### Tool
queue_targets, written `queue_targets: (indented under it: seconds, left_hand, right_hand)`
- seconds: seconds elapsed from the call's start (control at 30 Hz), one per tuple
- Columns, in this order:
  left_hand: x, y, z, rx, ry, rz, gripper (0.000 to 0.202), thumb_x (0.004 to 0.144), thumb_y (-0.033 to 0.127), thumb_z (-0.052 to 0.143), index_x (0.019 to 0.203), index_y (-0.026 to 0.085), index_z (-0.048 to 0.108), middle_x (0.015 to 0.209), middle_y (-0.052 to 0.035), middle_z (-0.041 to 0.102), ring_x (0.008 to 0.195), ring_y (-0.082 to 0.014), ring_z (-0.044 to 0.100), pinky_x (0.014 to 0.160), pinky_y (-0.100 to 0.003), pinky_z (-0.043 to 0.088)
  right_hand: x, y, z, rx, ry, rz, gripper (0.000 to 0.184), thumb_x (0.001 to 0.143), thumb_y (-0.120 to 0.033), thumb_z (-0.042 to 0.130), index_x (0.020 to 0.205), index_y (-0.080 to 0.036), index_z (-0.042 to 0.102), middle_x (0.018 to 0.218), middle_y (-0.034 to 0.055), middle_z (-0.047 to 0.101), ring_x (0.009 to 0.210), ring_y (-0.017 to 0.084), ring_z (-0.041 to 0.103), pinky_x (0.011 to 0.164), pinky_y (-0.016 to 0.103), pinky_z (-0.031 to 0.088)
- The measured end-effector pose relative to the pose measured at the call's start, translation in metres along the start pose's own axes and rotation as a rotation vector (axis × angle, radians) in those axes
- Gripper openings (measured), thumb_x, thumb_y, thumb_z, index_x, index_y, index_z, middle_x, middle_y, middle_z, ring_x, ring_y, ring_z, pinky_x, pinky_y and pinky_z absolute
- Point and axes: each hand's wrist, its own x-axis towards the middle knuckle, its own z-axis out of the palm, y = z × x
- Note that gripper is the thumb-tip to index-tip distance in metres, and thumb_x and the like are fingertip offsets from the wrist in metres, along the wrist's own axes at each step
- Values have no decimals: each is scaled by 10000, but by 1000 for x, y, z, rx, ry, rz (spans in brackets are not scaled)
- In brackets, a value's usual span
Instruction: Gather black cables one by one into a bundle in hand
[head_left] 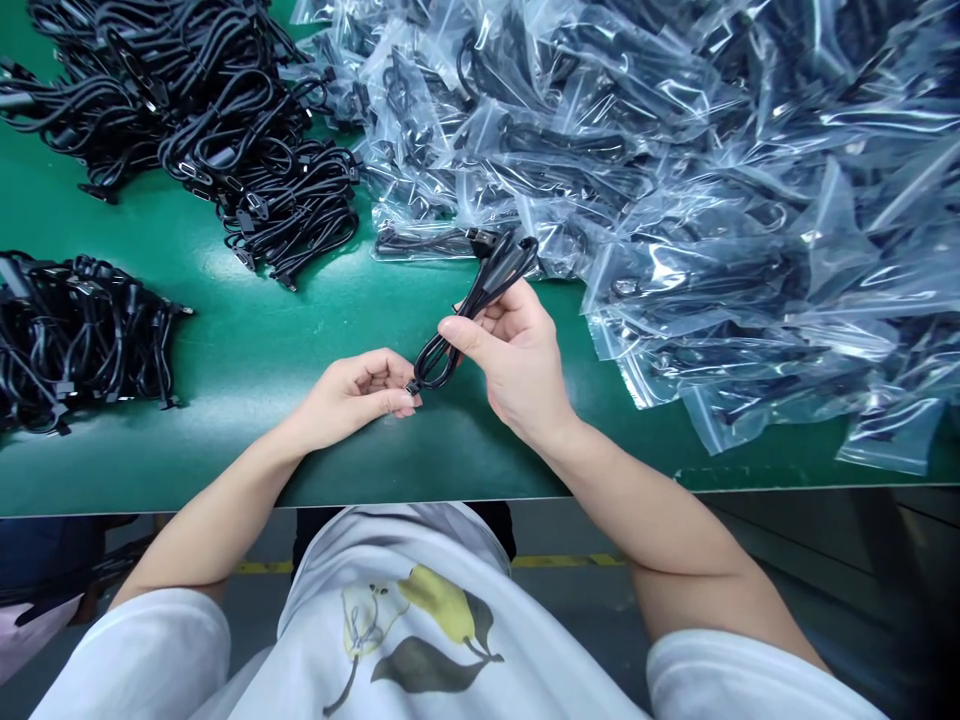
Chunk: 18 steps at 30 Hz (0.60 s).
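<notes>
Your right hand [517, 360] grips the folded black rubber-sheathed cable [469, 310] mid-bundle just above the green table [300, 330], while your left hand [360, 395] pinches its lower loop end, apparently to keep the coil tidy.

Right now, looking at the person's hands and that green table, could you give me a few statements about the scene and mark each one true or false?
1. The right hand holds a looped black cable. True.
2. The left hand rests flat on the green table, away from the cable. False: it pinches the cable's lower end.
3. The clear plastic bags are piled on the right. True.
4. The loose black cable bundles lie on the floor. False: they lie on the table's left side.
</notes>
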Motion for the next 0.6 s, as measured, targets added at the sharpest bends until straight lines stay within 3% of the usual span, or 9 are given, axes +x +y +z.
queue_targets:
  seconds: [0.23,0.6]
  left_hand:
    - [0,-3,-2,20,23,67,315,768,387,822,828,148,626,765,-26,698,674,-110,628,664,-230,507]
    - [1,-5,-4,37,36,110,305,766,389,822,852,151,652,769,-11,669,707,-117,613,702,-236,502]
  right_hand:
    - [-13,-7,0,-57,20,-87,425,728,-551,833,861,-269,545,847,-8,562,865,186,623,715,341,584]
    - [-23,-6,1,-123,1,-233,281,776,-451,814,797,-277,594,800,4,591,763,193,590,716,387,567]
